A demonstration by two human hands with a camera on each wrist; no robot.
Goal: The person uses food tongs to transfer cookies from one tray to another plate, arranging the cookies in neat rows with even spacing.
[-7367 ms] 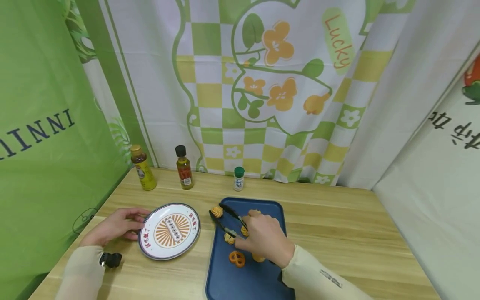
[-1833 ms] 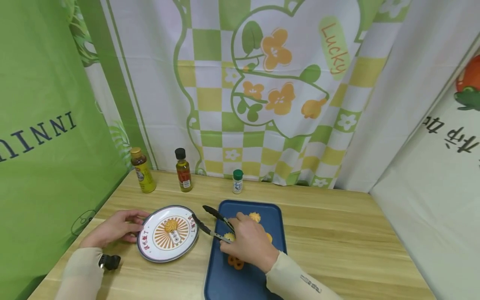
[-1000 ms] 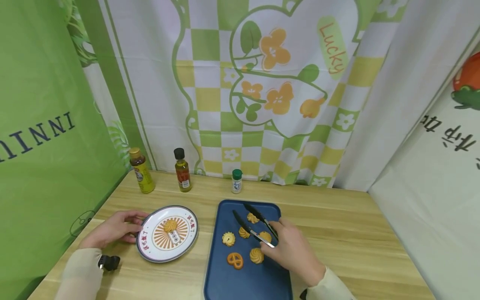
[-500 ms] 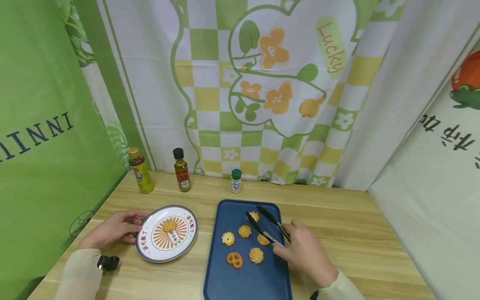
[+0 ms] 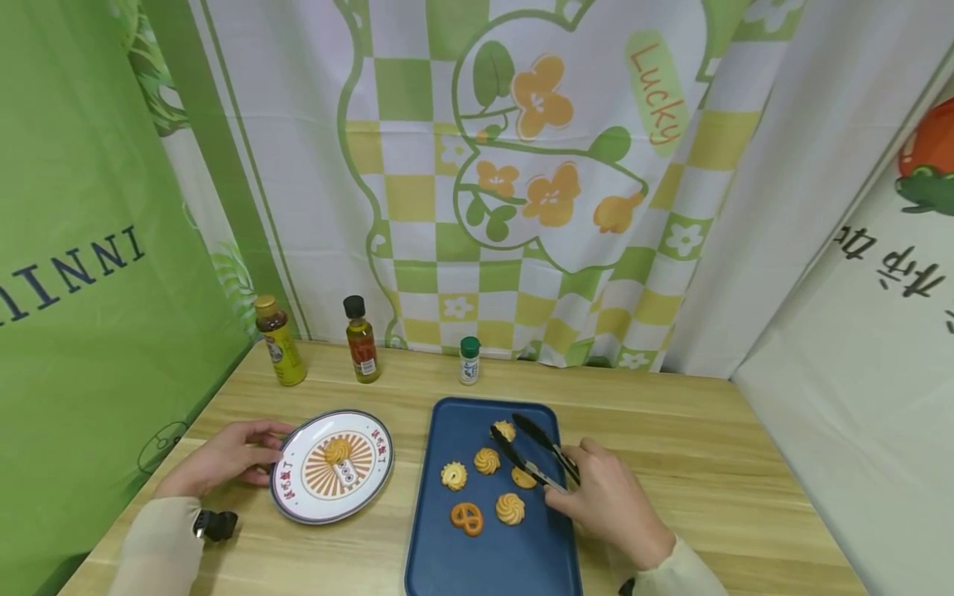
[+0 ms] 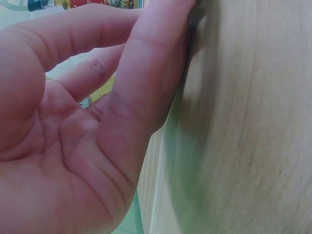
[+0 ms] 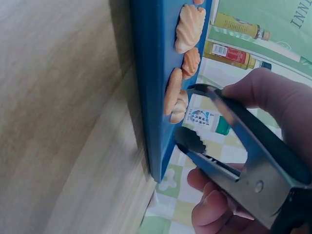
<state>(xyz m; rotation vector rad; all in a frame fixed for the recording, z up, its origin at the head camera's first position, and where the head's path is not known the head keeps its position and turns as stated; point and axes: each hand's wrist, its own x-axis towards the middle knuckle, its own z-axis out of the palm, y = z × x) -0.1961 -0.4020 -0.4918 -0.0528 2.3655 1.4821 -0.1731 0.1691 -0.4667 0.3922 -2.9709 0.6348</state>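
Note:
My left hand (image 5: 227,459) holds the left rim of a white plate (image 5: 298,434) with a sunburst print; in the left wrist view its fingers (image 6: 131,73) bend. One swirled cookie (image 5: 337,450) lies on the plate. My right hand (image 5: 614,501) grips black-tipped metal tongs (image 5: 540,474), their arms spread apart, over the right side of a blue tray (image 5: 492,563). Beneath and beside the tips are a cookie (image 5: 505,430) at the back and a round cookie (image 5: 523,478), partly hidden. The right wrist view shows nothing between the tong tips (image 7: 190,139).
Also on the tray are a pretzel (image 5: 467,519), a swirled cookie (image 5: 510,508), another swirl (image 5: 487,461) and a scalloped cookie (image 5: 453,475). Behind stand a yellow bottle (image 5: 281,348), an oil bottle (image 5: 362,343) and a green-capped shaker (image 5: 469,362). Curtains enclose the wooden table.
A swirled cookie has come onto the plate since the earliest frame. The right hand and tongs swung from beside the plate back to the tray's right side. The left hand stayed at the rim.

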